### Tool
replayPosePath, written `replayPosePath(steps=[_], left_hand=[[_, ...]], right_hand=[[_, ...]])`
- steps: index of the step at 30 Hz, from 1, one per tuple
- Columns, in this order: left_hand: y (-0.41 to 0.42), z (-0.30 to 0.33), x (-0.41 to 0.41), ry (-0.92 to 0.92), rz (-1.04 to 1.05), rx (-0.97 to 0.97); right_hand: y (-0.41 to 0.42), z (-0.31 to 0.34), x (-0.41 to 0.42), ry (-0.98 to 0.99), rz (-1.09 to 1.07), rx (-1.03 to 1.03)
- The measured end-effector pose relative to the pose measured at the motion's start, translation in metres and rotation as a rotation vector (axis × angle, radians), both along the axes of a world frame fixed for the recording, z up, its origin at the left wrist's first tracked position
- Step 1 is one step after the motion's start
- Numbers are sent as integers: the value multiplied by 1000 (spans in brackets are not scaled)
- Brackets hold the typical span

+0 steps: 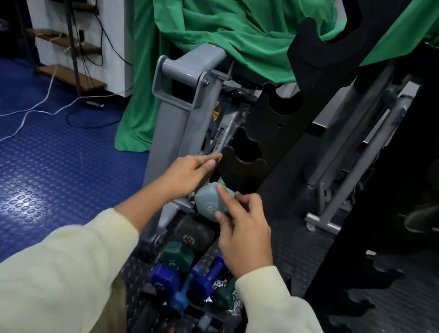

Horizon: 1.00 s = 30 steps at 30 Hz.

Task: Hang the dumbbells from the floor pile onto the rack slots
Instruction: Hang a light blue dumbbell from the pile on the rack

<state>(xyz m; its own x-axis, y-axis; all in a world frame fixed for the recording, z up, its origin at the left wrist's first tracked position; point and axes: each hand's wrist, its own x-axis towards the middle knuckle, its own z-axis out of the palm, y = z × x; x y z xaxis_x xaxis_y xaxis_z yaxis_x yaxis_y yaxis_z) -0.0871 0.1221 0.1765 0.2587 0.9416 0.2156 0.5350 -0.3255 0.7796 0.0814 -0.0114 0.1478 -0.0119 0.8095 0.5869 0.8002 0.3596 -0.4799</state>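
Cream sleeves (pixel 53 269) are being seen nearest the lens, filling the lower corners of the head view; between them a floor pile (pixel 185 321) of dumbbells is being crowded together, blue, dark green, black, grey and red ones lying touching at mixed angles, with little bare mat left among them; the left hand (pixel 190 174) is being held with fingers straight and relaxed, its fingertips being brought just beside the front edge of the black rack (pixel 274 129); the right hand (pixel 245 229) is being held loosely spread, its forefinger and thumb being laid on the pale grey-blue dumbbell (pixel 210 201), round whose hexagonal, matte, rubbery head they are not being curled; that dumbbell is being seen just under the lowest scalloped slot (pixel 243 156), above a black dumbbell (pixel 193 233); whether it is being borne by the rack or by the pile cannot be told; the rack's upright is being cut into curved open cradles, the nearer ones standing free; a grey metal machine frame (pixel 181 95) is being crowded close on the left of the rack; a green cloth (pixel 234 10) is being draped over it; open room is being left on the blue studded floor (pixel 37 163), crossed by white cables (pixel 31 109).
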Motion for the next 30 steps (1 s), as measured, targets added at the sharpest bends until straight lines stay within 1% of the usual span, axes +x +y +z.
replayPosePath(steps=[3,4,5,7,8,9,12,16,20,24,27,30], left_hand=[[-55,-17,-17,-118,122,292],[-75,-23,-19,-119,101,362],[-90,-32,-20,-82,53,399],[-107,-47,-16,47,-26,397],[-109,-52,-12,96,-22,397],[-109,-56,-9,107,3,397],[-108,-57,-1,47,74,425],[-107,-55,1,39,104,461],[-104,-52,-1,46,99,452],[-100,-50,-5,30,53,436],[-99,-48,-12,44,21,441],[-100,-50,-13,62,34,461]], right_hand=[[0,1,12,57,81,-7],[0,1,17,52,90,0],[0,1,20,32,91,10],[1,-1,22,-2,92,27],[1,-2,22,-14,99,40],[1,-3,21,-29,107,61],[2,-9,21,-74,124,111],[7,-18,21,-43,122,148],[11,-24,17,-21,99,218],[9,-27,16,21,107,234],[7,-27,17,-8,119,220],[7,-27,17,-30,109,222]])
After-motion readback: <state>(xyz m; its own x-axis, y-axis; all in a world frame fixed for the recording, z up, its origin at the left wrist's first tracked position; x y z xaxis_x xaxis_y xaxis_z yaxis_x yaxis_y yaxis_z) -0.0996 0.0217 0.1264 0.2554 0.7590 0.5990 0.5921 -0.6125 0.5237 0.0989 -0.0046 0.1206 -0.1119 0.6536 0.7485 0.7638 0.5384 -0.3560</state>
